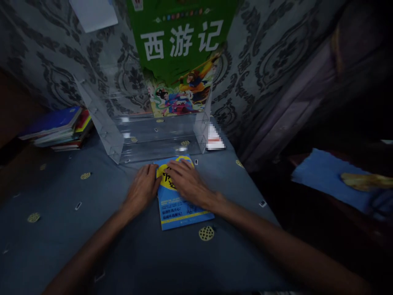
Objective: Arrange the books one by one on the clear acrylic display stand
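Note:
A blue book (172,211) with a yellow patch and dark lettering on its cover lies flat on the cloth-covered table. My left hand (143,184) is at its left edge, with the thumb by the cover and the fingers bent along the side. Across the upper part of the cover rests my right hand (187,180), fingers laid over it and hiding some of the lettering. Just beyond the book stands a clear plastic rack (107,135) with stepped sides. A large green book (181,65) with white characters and cartoon figures stands upright in it.
A stack of books (58,127) lies at the table's left back. A white paper (215,139) sits right of the rack. Patterned wallpaper (245,69) rises behind, with a white sheet (93,14) on it. Beyond the table's right edge is a blue cloth (322,176).

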The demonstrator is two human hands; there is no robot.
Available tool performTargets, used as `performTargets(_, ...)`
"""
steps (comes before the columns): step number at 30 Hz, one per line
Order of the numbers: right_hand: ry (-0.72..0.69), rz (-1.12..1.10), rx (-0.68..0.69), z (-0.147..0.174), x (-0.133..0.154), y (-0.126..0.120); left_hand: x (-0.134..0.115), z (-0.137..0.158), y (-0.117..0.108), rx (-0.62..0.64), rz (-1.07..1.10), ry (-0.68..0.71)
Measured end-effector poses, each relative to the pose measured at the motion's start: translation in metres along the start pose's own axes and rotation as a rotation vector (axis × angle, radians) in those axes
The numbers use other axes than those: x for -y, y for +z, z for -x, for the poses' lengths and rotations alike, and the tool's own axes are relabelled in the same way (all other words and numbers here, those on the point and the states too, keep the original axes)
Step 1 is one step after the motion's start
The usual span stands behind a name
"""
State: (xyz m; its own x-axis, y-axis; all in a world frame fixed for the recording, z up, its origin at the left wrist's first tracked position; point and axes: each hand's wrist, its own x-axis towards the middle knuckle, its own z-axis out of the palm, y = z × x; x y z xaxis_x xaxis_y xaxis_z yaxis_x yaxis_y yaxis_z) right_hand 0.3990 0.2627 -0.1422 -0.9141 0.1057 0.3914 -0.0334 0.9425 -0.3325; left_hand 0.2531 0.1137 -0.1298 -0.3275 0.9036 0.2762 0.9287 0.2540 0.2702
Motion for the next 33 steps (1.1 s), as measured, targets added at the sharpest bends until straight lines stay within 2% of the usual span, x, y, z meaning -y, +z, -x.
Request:
performTargets(3,-0.045,-0.033,0.131,-0.007,0.010,0.005,0.006,0.001,0.016,-0.088,0.007,0.046)
performTargets(8,0.057,0.014,0.184,-0.006,0.005,0.003,0.013,0.006,0.029,-0.162,-0.033,0.068)
performTargets(12,0.198,0.059,0.131,0.003,-0.013,0.001,0.012,0.006,0.027,-0.141,-0.022,0.049)
performTargets(16,0.276,0.024,-0.006,0.015,-0.031,0.003,0.013,0.002,0.024,-0.100,-0.004,0.053)
performTargets(21,0.255,-0.064,-0.135,0.020,-0.047,0.002,0.016,0.000,0.026,-0.094,0.025,0.061)
performTargets(28,0.219,-0.233,-0.145,0.019,-0.069,-0.003,0.021,0.001,0.026,-0.087,0.113,0.116)
performTargets(33,0.205,-0.304,-0.160,0.017,-0.073,-0.005,0.022,-0.001,0.022,-0.058,0.117,0.106)
